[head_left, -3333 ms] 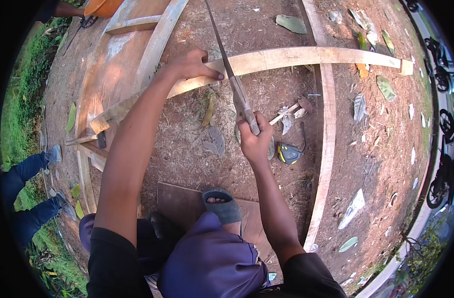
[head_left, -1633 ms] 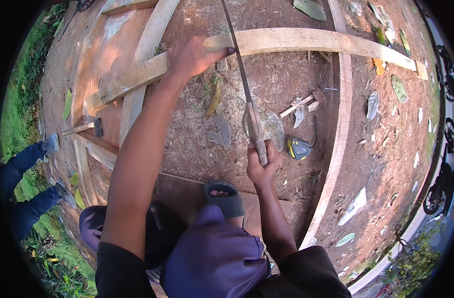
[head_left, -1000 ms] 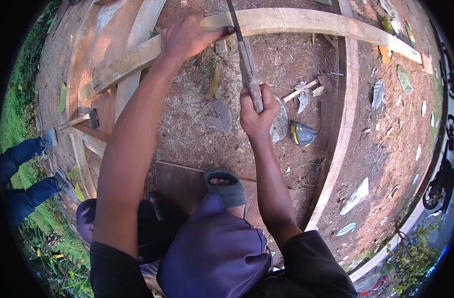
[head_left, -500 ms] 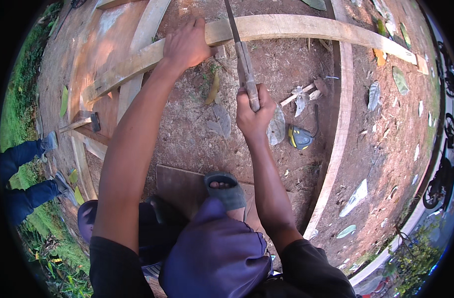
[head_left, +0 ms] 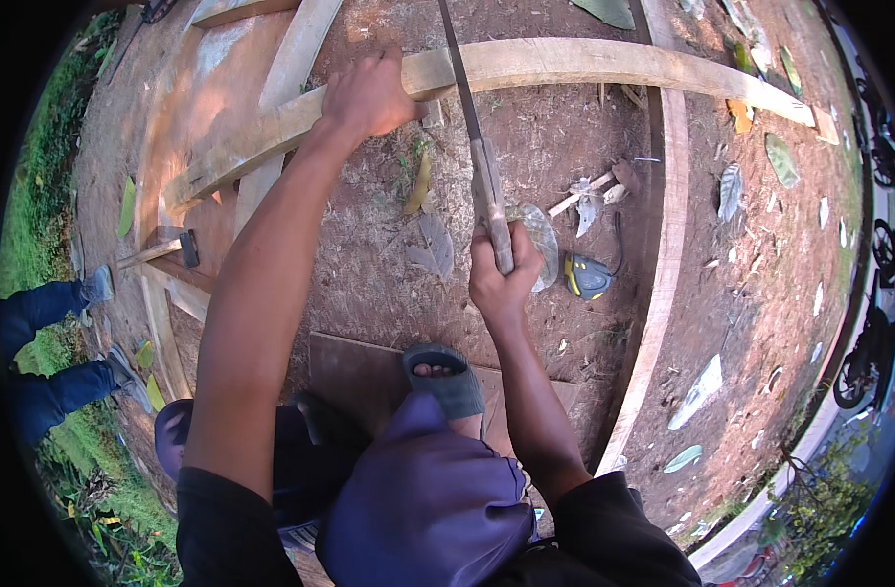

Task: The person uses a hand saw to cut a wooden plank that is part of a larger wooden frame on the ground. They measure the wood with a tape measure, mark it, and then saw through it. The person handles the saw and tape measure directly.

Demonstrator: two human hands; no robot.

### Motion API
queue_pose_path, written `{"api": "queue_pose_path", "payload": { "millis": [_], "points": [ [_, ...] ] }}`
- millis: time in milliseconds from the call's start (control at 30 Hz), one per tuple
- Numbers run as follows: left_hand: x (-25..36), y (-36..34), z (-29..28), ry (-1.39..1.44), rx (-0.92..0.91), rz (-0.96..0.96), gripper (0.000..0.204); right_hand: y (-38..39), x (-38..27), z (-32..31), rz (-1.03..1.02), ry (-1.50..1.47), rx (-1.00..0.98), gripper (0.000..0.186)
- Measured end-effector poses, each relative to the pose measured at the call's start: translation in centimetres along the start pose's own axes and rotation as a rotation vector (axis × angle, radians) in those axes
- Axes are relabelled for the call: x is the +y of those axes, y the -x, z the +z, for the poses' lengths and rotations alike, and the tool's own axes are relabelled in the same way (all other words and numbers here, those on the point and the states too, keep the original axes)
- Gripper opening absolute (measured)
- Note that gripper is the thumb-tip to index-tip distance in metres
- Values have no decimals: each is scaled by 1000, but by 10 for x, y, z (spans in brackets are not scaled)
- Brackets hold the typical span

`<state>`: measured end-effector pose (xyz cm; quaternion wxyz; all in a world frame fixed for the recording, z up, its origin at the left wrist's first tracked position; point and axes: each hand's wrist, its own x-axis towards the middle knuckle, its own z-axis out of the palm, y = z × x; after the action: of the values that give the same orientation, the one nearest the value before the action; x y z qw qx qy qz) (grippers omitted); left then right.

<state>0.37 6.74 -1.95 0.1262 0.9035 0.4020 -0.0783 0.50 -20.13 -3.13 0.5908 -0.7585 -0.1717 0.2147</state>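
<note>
A long wooden beam [head_left: 584, 64] lies crosswise in front of me, over other lengths of wood. My left hand [head_left: 369, 95] is closed over it, left of the saw, fingers wrapped past its far edge. In my right hand [head_left: 507, 269] is the wooden handle of a handsaw [head_left: 487, 183]. Its narrow dark blade crosses the beam just right of my left hand and runs out of the top of the picture. How deep the blade sits in the wood, I cannot tell.
A grey and yellow tape measure [head_left: 588, 278] lies right of my right hand. A hammer [head_left: 163, 251] rests on the timber at left, beside another person's legs [head_left: 56, 298]. Under the beam's right part runs a long plank [head_left: 667, 225]. My sandalled foot [head_left: 442, 377] stands on a board [head_left: 354, 370].
My right hand has drawn the saw back toward me, so the handle sits lower. The left hand stays on the beam. The whole view has shifted slightly.
</note>
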Motion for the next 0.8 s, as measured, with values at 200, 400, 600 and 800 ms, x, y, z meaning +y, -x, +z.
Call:
{"api": "queue_pose_path", "payload": {
  "millis": [200, 400, 600, 800],
  "points": [
    [-3, -10, -15, 15, -13, 17, 80, 84, 3, -60, -98, 165, 8, 18],
    [-12, -31, -23, 112, -161, 132, 62, -3, -21, -8, 7, 33, 12, 12],
    [-22, -34, -25, 115, -176, 88, 59, 81, -22, -67, -98, 171, -27, 13],
    [-8, -31, -24, 180, -202, 141, 63, -23, -33, 3, -42, 12, 16, 13]
  ]
}}
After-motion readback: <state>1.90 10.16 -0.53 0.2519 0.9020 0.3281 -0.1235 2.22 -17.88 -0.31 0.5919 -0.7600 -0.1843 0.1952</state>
